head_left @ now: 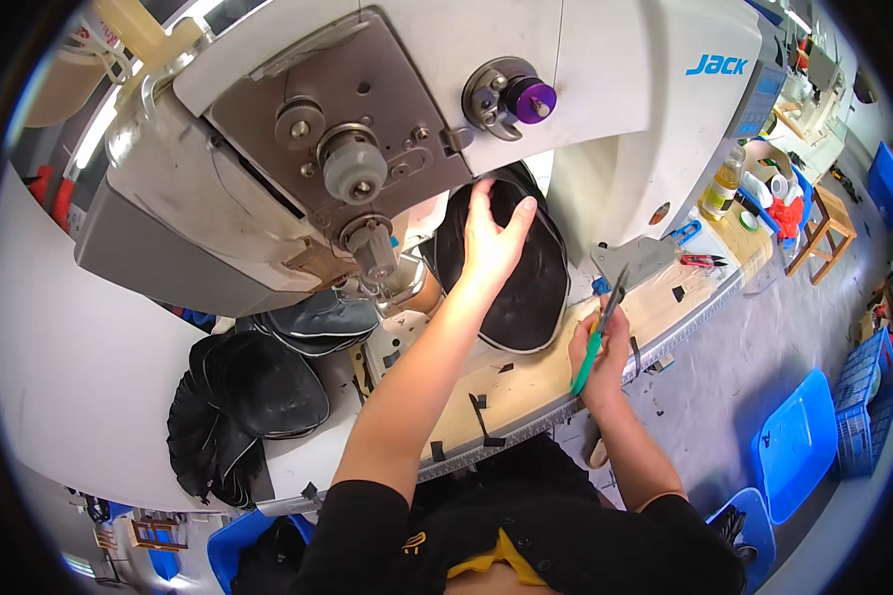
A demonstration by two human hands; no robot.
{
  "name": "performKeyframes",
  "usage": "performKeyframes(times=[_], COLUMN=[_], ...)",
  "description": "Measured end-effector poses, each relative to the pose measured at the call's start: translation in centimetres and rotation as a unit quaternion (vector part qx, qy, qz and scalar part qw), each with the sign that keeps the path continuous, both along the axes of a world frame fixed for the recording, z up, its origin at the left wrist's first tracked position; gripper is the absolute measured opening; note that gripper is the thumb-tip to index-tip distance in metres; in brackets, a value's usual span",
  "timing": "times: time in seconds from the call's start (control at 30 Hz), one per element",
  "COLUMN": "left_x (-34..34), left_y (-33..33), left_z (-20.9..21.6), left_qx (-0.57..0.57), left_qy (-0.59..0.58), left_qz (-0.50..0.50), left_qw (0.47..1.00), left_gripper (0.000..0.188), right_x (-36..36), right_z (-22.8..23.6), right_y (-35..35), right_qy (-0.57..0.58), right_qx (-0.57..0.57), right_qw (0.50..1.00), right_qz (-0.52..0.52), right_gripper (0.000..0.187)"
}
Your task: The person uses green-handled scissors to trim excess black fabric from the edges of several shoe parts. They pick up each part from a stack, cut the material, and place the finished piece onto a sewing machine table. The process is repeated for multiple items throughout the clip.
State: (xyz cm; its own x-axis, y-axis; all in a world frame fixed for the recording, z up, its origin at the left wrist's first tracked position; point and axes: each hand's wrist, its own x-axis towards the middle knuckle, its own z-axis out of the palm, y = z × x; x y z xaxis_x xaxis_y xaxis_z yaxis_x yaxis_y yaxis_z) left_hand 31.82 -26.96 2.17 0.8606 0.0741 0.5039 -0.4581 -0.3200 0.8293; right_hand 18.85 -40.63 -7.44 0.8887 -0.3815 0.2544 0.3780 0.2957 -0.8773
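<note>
Sewing machine (605, 89), black piece (534, 288) lengthwise front-to-back, scissors (590, 355) pointing forward

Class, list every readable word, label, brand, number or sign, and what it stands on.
White sewing machine: blue brand lettering, legible but not copied here.
Control panel: characters too small to read.
Measuring strip: marks too small to read.
Bottle label: too blurred to read.
Black shirt: yellow emblem, no readable words.

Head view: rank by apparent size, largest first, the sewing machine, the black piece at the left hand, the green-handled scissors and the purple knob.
1. Sewing machine
2. Black piece at the left hand
3. Green-handled scissors, partly hidden by the right hand
4. Purple knob
</note>
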Motion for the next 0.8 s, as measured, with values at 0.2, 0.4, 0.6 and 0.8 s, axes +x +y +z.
performKeyframes(times=[0.2,0.4,0.6,0.8], left_x=[4.4,7.6,7.6,3.3], left_y=[-0.9,-1.1,-0.8,-1.1], left_z=[-3.1,-0.3,-0.5,1.5], left_qx=[0.028,-0.059,0.08,-0.111], left_qy=[0.006,0.007,0.12,0.147], left_qz=[0.123,0.161,0.32,0.108], left_qw=[0.992,0.985,0.936,0.977], left_gripper=[0.065,0.073,0.057,0.041], right_x=[-0.6,-0.1,-0.3,-0.9], right_z=[-2.0,-2.7,-2.2,-1.6], right_y=[0.1,0.2,0.0,0.0], right_qy=[-0.2,-0.181,-0.197,-0.145], right_qx=[-0.245,-0.216,-0.271,-0.185], right_qw=[0.944,0.956,0.939,0.971], right_qz=[-0.098,-0.077,-0.083,-0.051], right_gripper=[0.054,0.058,0.06,0.06])
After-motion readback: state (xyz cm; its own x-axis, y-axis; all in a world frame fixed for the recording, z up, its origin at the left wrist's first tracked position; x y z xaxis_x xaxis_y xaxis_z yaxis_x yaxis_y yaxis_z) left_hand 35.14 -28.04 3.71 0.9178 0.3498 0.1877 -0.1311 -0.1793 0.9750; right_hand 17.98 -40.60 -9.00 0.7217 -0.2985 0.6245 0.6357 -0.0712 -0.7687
